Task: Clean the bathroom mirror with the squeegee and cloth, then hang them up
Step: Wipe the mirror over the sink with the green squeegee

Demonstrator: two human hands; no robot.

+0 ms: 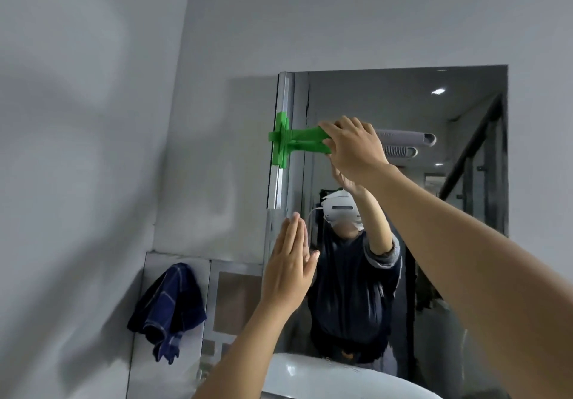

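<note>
A: Grey walls (93, 119) surround the mirror (403, 212). Where is the squeegee (288, 141)?

B: Blade vertical along the mirror's left edge, green handle horizontal. Right hand (353, 147) closed around the handle.

A: Left hand (291, 262)?

B: Flat, fingers extended and together, holding nothing, at the mirror's lower left edge.

A: Cloth (170, 308)?

B: Dark blue, hanging on the tiled wall, left of the basin (310, 377).

You're in a small bathroom with plain grey walls (93, 119) that meet in a corner on your left. Lower down there's a patch of glossy tiles (235, 293), and the curved white rim of a sink (325, 377) right below you. The light's soft and even, with just faint shadows on the paint.
</note>
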